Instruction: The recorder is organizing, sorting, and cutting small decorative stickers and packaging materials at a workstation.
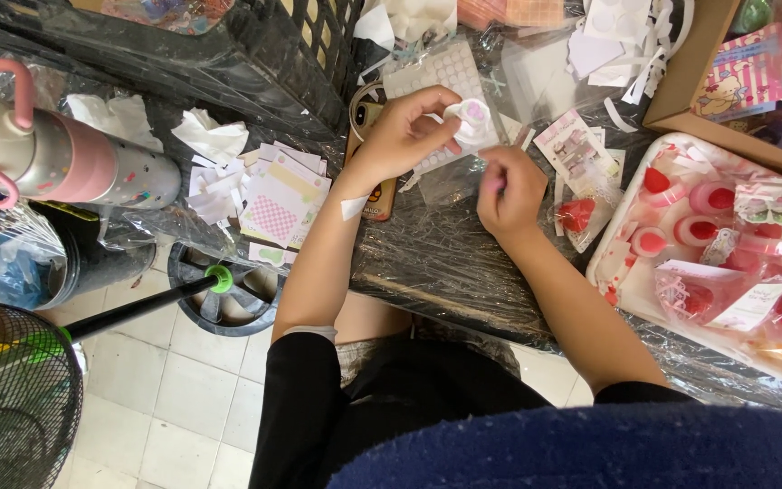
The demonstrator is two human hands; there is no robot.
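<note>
Left hand (pixel 402 136) pinches a small round white plastic piece with a pink centre (pixel 471 118) at its fingertips; right hand (pixel 509 192), just below, fingers curled shut, contents unclear. Handling looks mid-way; white tray of red-pink packets (pixel 631 281) sits right.

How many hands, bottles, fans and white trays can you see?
Hands: 2, the left hand and the right hand
Bottles: 1, the pink and silver bottle
Fans: 1, the black fan
White trays: 1, the white tray
Total: 5
</note>
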